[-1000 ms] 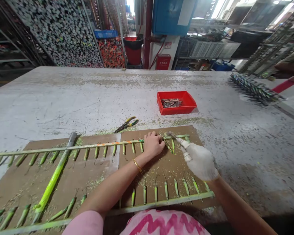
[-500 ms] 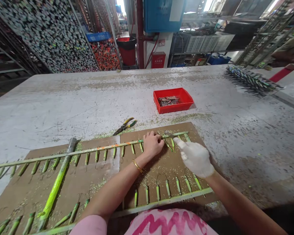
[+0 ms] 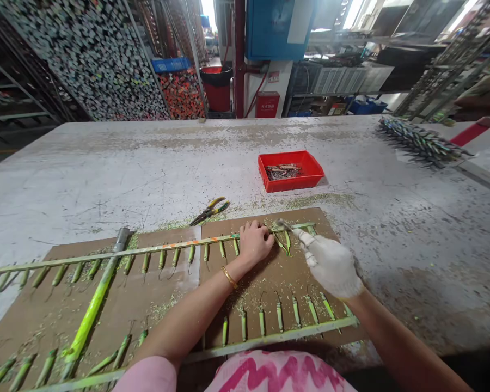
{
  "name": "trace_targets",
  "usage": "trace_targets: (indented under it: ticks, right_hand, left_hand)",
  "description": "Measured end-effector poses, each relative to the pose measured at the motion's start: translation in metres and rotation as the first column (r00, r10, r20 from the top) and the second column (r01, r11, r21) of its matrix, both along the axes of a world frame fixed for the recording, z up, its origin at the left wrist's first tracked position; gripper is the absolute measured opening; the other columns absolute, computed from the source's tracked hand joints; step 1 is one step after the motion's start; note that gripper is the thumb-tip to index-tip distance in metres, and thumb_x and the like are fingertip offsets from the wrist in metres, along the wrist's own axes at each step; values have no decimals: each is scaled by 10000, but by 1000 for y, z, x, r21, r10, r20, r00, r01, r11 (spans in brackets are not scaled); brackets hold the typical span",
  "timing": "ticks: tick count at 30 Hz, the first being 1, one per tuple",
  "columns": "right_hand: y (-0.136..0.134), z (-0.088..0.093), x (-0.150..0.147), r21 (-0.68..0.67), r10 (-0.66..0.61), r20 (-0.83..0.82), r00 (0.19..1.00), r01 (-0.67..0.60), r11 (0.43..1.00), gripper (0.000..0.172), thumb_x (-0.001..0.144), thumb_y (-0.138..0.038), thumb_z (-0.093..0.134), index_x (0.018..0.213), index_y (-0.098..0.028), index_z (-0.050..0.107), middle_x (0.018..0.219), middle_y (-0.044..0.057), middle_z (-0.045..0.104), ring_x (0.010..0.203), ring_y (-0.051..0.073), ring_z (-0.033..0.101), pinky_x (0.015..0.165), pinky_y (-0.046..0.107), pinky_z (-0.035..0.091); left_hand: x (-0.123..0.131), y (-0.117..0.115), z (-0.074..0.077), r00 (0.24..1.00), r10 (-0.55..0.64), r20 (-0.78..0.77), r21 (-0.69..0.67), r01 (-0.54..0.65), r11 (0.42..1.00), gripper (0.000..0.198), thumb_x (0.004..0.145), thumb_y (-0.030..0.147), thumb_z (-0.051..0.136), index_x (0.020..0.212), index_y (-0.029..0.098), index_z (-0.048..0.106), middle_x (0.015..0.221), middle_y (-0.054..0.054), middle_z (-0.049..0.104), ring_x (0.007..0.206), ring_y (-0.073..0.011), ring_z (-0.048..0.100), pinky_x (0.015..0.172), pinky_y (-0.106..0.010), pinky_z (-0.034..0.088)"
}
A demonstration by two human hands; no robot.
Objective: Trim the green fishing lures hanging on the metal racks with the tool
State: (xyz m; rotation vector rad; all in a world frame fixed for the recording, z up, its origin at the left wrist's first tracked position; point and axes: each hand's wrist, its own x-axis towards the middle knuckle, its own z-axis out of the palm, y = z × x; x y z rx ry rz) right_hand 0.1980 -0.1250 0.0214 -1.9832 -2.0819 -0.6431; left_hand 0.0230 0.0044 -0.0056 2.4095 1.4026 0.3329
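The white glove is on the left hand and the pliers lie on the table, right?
Not quite: the head view shows the white glove on the right hand; the left hand is bare. The pliers do lie on the table.

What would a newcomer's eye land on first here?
Probably the bright red rectangular plastic tray, standing on the scuffed white tabletop just above and right of centre. Next, the fluorescent yellow-green tube, lying over the flat brown cardboard at the picture's lower left. Then the white-gloved right hand, holding a grey metal tool by the slim pale-green upper bar.
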Motion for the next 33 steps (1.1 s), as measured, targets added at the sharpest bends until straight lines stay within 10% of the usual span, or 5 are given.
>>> trace_targets:
  ticks: [33]
  right_hand:
    - [4, 4, 1, -100, -5, 57, 998, 11, 995, 554, 888, -169, 535, 1432, -261, 577, 819, 32, 690, 685, 169, 578, 626, 313, 316]
  left_hand:
    - [0, -2, -5, 1000, 4, 28, 57, -6, 998, 288, 935, 427, 578, 801, 212, 715, 958, -74, 627, 989, -258, 534, 864, -413, 380]
